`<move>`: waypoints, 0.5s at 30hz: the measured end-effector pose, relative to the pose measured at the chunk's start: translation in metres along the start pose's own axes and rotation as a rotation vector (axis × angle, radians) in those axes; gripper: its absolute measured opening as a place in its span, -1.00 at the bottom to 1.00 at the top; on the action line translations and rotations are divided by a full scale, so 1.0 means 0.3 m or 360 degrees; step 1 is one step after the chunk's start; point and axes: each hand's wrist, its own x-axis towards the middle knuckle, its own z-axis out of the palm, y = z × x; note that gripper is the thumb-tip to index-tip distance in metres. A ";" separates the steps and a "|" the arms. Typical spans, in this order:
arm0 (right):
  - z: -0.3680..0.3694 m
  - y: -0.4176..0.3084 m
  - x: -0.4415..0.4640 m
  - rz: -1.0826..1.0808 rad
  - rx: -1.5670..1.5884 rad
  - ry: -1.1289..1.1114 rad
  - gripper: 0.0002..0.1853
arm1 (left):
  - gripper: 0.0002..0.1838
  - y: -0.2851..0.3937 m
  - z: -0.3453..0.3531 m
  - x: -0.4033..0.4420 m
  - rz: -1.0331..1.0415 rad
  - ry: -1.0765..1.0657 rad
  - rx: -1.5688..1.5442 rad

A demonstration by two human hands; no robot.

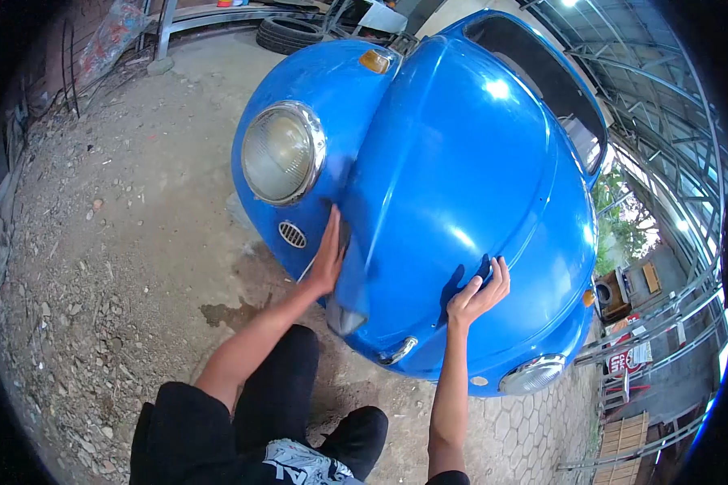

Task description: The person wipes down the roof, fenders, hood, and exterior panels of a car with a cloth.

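Under a metal-framed roof (651, 77), a bare dirt floor (137, 162) strewn with small stones gives way to hexagonal paving (534, 424) beside a rounded blue car (461, 186). The car stands nose-on to a person in a black top (188, 428) and dark trousers (279, 380), whose arms both reach toward its front.

The left hand (328, 257), unclenched with its fingers out straight, presses a grayish cloth (349, 303) against the bodywork where the fender meets the front hood (453, 162). The cloth's lower end hangs below the palm, blurred. Close by are a large round headlight (283, 152) ringed in chrome and, below it, a small oval grille (292, 234).

The right hand (480, 297) is released and holds nothing, its fingers spread and slightly bent at the lower hood, above and to the right of a small chrome handle (399, 350). Its dark reflection or shadow shows alongside on the glossy paint. A second headlight (532, 375) sits lower right; behind the car, a tire (289, 35) lies on the ground.
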 end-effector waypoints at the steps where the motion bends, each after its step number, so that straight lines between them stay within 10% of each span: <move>1: -0.001 -0.002 0.004 -0.0013 0.0004 0.0003 -0.37 | -0.19 0.017 0.028 -0.072 0.0038 0.0063 0.0101; 10: -0.004 0.007 -0.001 -0.0086 0.0147 -0.0009 -0.45 | -0.23 0.091 0.013 0.452 0.0518 0.0192 0.0476; 15: 0.005 0.023 0.004 -0.0171 0.0148 0.0003 -0.48 | -0.27 0.128 0.048 0.179 0.0264 0.0344 0.0336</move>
